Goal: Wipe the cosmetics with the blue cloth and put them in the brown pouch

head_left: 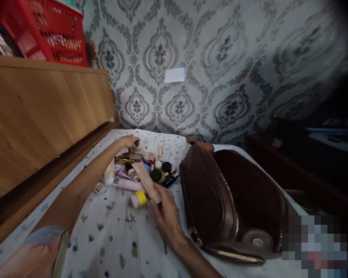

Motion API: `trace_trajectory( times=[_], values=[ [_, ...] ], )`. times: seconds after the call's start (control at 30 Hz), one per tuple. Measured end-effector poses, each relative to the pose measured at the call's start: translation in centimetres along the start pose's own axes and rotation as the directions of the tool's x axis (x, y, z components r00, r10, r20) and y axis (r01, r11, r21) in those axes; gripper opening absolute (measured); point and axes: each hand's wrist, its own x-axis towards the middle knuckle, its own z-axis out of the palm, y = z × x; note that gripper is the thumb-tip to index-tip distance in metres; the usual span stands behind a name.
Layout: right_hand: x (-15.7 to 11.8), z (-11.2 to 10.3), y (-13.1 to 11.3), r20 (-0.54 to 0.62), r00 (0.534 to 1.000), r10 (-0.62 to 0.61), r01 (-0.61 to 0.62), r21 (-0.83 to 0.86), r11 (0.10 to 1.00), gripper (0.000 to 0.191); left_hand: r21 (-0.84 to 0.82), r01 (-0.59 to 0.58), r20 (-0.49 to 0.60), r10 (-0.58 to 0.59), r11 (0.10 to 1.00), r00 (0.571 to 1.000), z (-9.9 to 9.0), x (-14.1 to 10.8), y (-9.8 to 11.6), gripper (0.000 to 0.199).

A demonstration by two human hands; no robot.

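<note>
My right hand (167, 216) pinches the lower end of a beige squeeze tube (145, 179), which slants over a pile of cosmetics. At the pile's far left side, my left hand (128, 141) is closed on a small item with a dark blue end (137, 143); the rest of it is hidden by my fingers. Below the tube lie a lilac bottle (129, 184) and a small jar with a yellow band (138, 199). Near the pile's right side are a green-lidded jar (157, 176) and a black tube (170, 180). A cream tube with a white cap (109, 172) lies at the left.
A brown leather bag (207, 193) lies unzipped at the right. The patterned sheet (113, 235) covers the bed. A wooden panel (46, 116) runs along the left, with a red basket (58, 34) on top. A wallpapered wall (179, 108) stands behind.
</note>
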Motion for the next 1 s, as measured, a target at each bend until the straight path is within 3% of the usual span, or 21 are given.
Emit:
trace_trajectory(
  times=[0.13,0.23,0.5,0.73,0.83,1.0],
  values=[
    [0.1,-0.1,0.0,0.019,0.999,0.026,-0.026,0.03,0.999,0.038,0.022,-0.01,-0.05,0.012,1.0,0.999,2.0,-0.5,2.4,0.058],
    [0.2,-0.2,-0.1,0.011,1.0,0.022,-0.023,0.062,0.998,0.038,0.033,-0.025,-0.082,0.027,0.999,0.996,2.8,-0.4,4.1,0.05],
    [0.1,0.1,0.0,-0.024,1.0,-0.001,0.002,0.061,0.998,0.039,0.08,0.017,-0.142,-0.006,0.997,0.99,2.2,-0.3,7.8,0.042],
    [0.2,-0.2,0.0,0.007,1.0,-0.009,0.008,0.068,0.998,0.038,0.025,-0.041,0.088,0.039,0.999,0.995,4.4,1.2,15.0,0.036],
    [0.2,-0.3,0.0,0.012,1.0,-0.026,0.025,0.058,0.998,0.037,0.028,-0.01,0.057,0.008,1.0,0.998,5.1,0.8,15.8,0.038],
    [0.1,-0.4,0.0,0.031,0.999,-0.02,0.019,0.041,0.999,0.038,0.074,0.004,-0.082,0.002,0.997,0.997,4.5,-1.2,15.5,0.042]
  ],
)
